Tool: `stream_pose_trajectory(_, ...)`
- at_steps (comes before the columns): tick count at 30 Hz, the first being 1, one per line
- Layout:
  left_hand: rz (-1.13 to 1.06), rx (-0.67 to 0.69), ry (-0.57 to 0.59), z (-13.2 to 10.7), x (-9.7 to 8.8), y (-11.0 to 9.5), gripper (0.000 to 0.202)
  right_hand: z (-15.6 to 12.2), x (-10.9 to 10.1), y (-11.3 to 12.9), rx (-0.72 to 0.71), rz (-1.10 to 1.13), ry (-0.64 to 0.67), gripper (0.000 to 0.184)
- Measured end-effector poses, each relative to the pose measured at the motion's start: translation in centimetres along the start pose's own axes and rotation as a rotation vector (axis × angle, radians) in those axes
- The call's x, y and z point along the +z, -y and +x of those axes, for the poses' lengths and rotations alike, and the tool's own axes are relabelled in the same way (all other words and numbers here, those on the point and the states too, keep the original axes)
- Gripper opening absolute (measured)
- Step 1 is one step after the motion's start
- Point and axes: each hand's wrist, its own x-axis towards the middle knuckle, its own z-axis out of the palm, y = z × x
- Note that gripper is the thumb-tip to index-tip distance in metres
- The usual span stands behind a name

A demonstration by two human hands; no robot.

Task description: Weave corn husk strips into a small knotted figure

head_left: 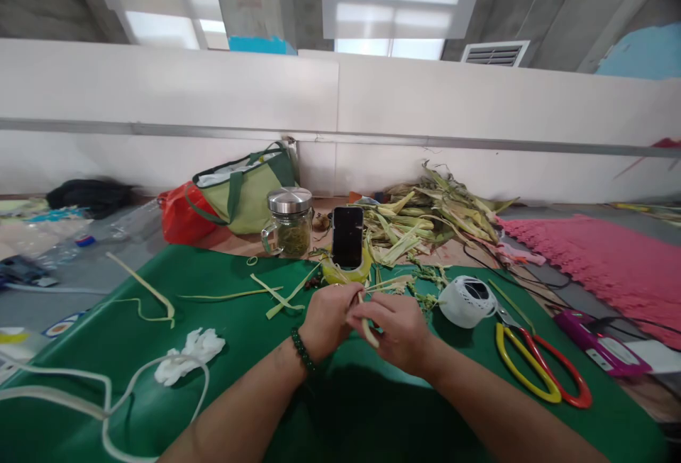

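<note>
Pale leaf strip between both hands

I see a green surface. At twelve o'clock a black phone stands up, with a glass jar just beside it at eleven. A pile of dry leaves lies at one. A white roll and scissors sit at three. A white rag lies at nine.

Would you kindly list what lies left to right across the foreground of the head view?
Crumpled white cloth, left hand, right hand (both pinching a pale leaf strip), white round roll, scissors with yellow and red handles, purple plastic device.
</note>
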Motion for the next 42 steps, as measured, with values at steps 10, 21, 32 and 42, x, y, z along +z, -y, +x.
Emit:
stream_pose_trajectory(10,-0.266,-0.046,-0.147,0.9,0.2,-0.2,0.026,-0.2,0.4,-1.2,0.208,0.111,-0.174,0.007)
stream_pose_trajectory(21,-0.596,-0.121,0.113,0.7,0.1,-0.8,0.044,-0.2,1.1,-2.8,0.224,0.101,-0.223,0.006)
stream_pose_trajectory(32,-0.614,-0.173,-0.011,1.0,0.1,-0.2,0.045,0.4,-0.4,-2.6,0.064,-0.188,-0.189,0.01)
stream_pose_trajectory(42,-0.699,-0.192,-0.033,0.7,0.2,-0.7,0.041,0.1,-0.1,-2.2,-0.17,-0.223,-0.036,0.018)
